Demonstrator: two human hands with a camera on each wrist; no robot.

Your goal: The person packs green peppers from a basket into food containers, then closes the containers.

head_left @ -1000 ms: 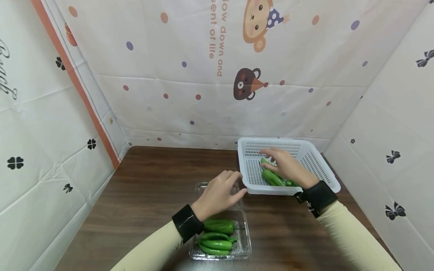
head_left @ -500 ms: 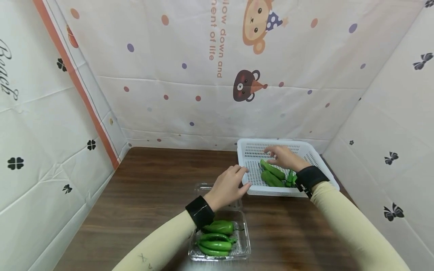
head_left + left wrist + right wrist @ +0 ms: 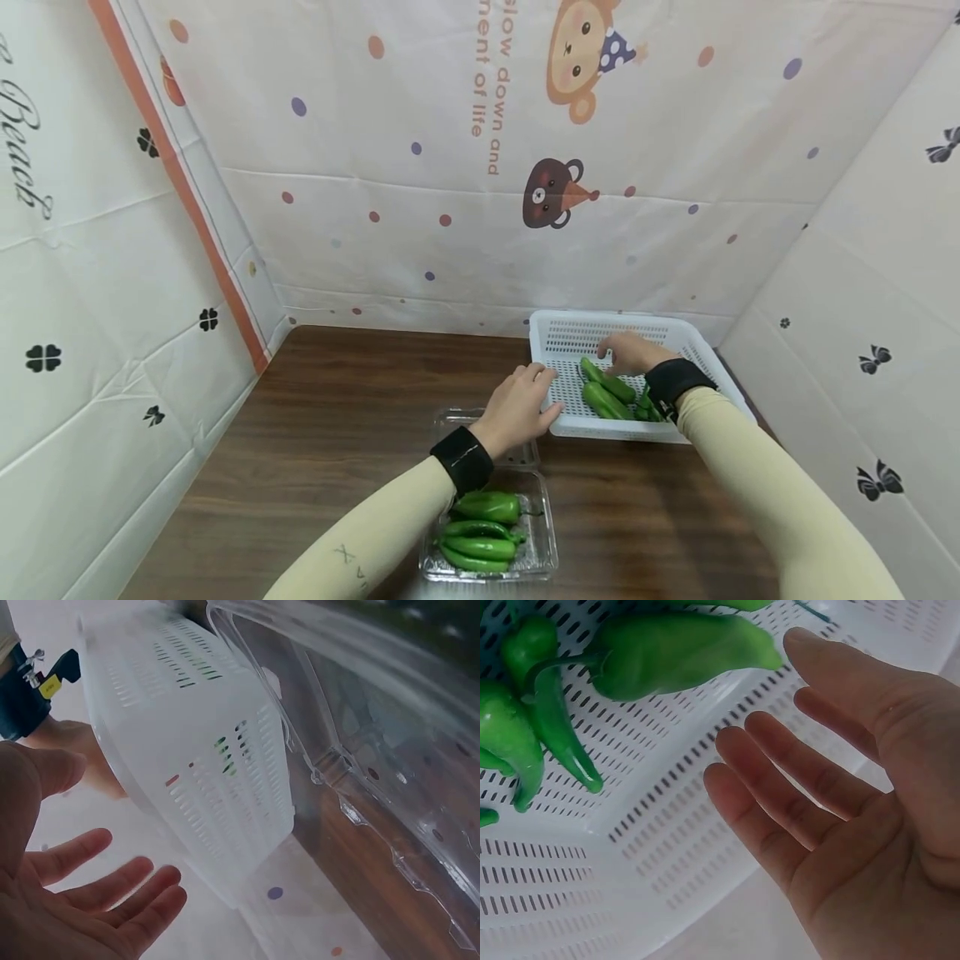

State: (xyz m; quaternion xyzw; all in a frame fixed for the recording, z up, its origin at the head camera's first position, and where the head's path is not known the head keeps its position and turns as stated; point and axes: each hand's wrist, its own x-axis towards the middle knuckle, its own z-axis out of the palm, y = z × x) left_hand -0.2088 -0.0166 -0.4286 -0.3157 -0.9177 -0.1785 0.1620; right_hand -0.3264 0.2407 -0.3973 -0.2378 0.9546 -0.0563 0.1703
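Observation:
My right hand [image 3: 633,352] reaches into the white slotted basket [image 3: 615,429], above several green peppers. In the right wrist view its fingers extend over the basket's side with nothing held, and the thumb tip is right at the end of a large green pepper [image 3: 686,656]. Curved smaller peppers [image 3: 555,712] lie deeper in the basket. Beside the basket's near left corner is my left hand [image 3: 519,404], fingers loosely spread and empty, as the left wrist view confirms. Below that wrist, a clear plastic clamshell box [image 3: 543,533] holds several green peppers [image 3: 487,507].
The clamshell's lid [image 3: 450,419] lies folded back towards the basket, partly covered by the left hand. Everything sits on a dark wooden table [image 3: 337,417]. Printed white cloth [image 3: 375,250] hangs behind and on both sides.
My left hand has moved right, closer to the basket's corner. The right hand has shifted slightly right, uncovering more of the peppers beneath it. The view has shifted a little.

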